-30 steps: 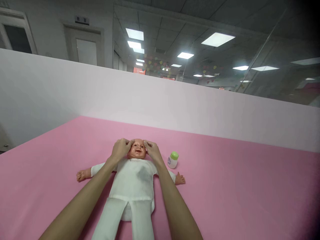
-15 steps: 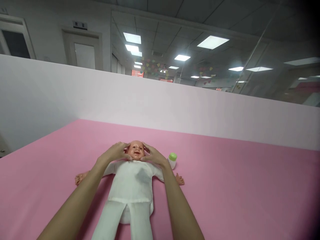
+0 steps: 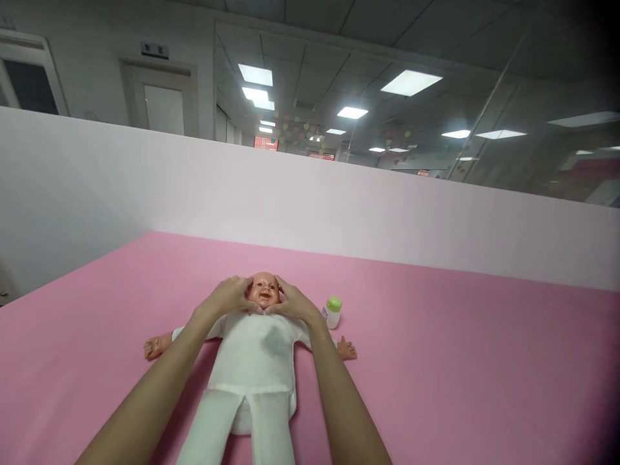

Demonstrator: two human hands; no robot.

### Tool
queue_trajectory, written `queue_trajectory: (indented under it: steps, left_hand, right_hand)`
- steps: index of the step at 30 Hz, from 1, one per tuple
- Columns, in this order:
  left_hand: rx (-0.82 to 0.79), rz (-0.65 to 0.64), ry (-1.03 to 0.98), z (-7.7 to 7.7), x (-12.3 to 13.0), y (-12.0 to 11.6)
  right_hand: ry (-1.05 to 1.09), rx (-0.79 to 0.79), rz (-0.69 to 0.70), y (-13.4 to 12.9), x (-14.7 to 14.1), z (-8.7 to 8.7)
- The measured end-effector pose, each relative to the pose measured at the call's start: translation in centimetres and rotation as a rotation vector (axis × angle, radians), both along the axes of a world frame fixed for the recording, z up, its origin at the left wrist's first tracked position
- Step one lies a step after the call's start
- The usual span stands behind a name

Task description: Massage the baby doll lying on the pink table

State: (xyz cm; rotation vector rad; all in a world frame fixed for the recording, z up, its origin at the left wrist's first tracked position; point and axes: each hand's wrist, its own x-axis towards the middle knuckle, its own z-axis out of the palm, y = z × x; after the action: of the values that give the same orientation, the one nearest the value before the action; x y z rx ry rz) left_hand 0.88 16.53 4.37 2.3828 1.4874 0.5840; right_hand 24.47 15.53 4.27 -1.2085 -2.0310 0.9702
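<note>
A baby doll (image 3: pixel 254 361) in a white cloth top and trousers lies face up with its arms spread, and a grey patch marks its chest. My left hand (image 3: pixel 230 296) curves around the head on the picture's left side. Against the other side of the head lies my right hand (image 3: pixel 296 302). Both thumbs rest under the doll's chin, their tips nearly meeting, while the fingers cup the cheeks and temples. Parts of the doll's arms are hidden behind my forearms.
A small pale bottle with a green lid (image 3: pixel 333 312) stands just right of my right wrist. Under the doll is a pink padded surface (image 3: pixel 460 361). A white low wall (image 3: pixel 339 206) borders it at the back, with glass above.
Both thumbs have slid inward along the doll's jaw and now almost touch below the chin. My right forearm has shifted slightly left, showing more of the bottle. The doll stays in place.
</note>
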Motion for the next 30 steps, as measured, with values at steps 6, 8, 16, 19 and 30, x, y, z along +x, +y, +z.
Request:
queue_trajectory:
  steps: [6, 8, 16, 19, 30]
  left_hand:
    - [-0.137, -0.176, -0.146, 0.5, -1.7, 0.3]
    - [-0.158, -0.202, -0.156, 0.6, -1.9, 0.3]
    - [-0.025, -0.005, 0.014, 0.5, 0.1, -0.4]
    - [-0.051, -0.033, -0.037, 0.7, -0.1, -0.6]
    - [-0.185, -0.129, -0.164, 1.0, -1.5, -0.8]
  right_hand:
    - [0.193, -0.112, 0.127, 0.2, 1.9, -0.5]
    - [0.201, -0.136, 0.112, 0.2, 1.9, -0.4]
    - [0.031, -0.006, 0.052, 0.3, 0.1, -0.2]
    - [0.051, 0.004, 0.033, 0.8, 0.7, -1.0]
    - [-0.155, -0.101, -0.114, 0.7, 2.7, -0.5]
